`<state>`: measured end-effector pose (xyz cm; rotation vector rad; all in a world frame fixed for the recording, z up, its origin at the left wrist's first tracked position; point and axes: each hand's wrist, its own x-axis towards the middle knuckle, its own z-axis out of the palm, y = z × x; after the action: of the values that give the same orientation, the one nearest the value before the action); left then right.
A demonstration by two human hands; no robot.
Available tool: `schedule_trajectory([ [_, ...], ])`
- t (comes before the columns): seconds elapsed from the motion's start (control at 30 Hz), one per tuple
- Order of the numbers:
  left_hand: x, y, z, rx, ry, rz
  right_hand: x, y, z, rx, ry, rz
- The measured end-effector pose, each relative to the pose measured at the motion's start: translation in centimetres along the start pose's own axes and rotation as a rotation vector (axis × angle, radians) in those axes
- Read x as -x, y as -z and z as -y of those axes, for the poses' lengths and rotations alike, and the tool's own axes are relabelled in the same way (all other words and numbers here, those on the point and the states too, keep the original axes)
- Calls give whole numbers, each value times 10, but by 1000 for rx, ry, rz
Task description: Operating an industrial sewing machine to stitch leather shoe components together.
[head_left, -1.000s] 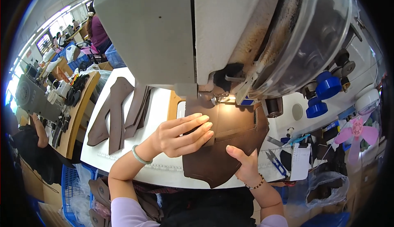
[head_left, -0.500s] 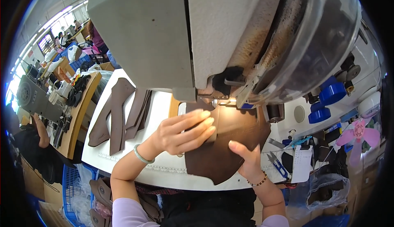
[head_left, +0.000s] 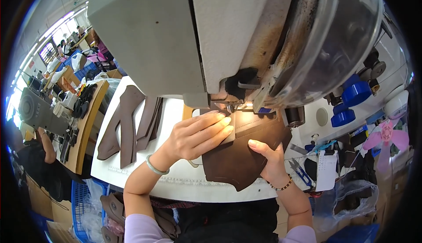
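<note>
A brown leather panel (head_left: 235, 161) lies under the needle area of a grey sewing machine (head_left: 149, 36), lit by its lamp. A stitch line crosses the panel near the needle. My left hand (head_left: 198, 135) has its fingers pressed together at the panel's left edge, holding a narrow brown leather strip (head_left: 229, 136) against it; the thumb is hidden. My right hand (head_left: 269, 158) grips the panel's right edge, thumb on top and fingers underneath, mostly out of sight.
Several brown leather straps (head_left: 128, 128) lie on the white table (head_left: 176, 172), left of the machine. At right are blue-handled thread snips (head_left: 303, 175), a white notepad (head_left: 326, 168) and a pink fan (head_left: 387, 133). A blue basket (head_left: 81, 208) stands below left.
My left fingertips have come down onto the strip and panel edge. The panel has turned slightly, its lower tip shifting right, and my right hand has moved with it. The whole view has shifted slightly.
</note>
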<state>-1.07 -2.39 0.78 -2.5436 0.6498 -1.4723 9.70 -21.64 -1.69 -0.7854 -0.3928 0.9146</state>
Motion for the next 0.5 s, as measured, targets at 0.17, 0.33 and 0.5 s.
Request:
schedule_trajectory([
  [0.17,1,-1,2,43,54,13,-6,-1,4,5,-10,-30],
  [0.33,8,-3,-1,154,129,10,-3,4,1,-18,-3,8],
  [0.5,20,-4,10,278,135,16,11,43,-19,183,334,-124],
])
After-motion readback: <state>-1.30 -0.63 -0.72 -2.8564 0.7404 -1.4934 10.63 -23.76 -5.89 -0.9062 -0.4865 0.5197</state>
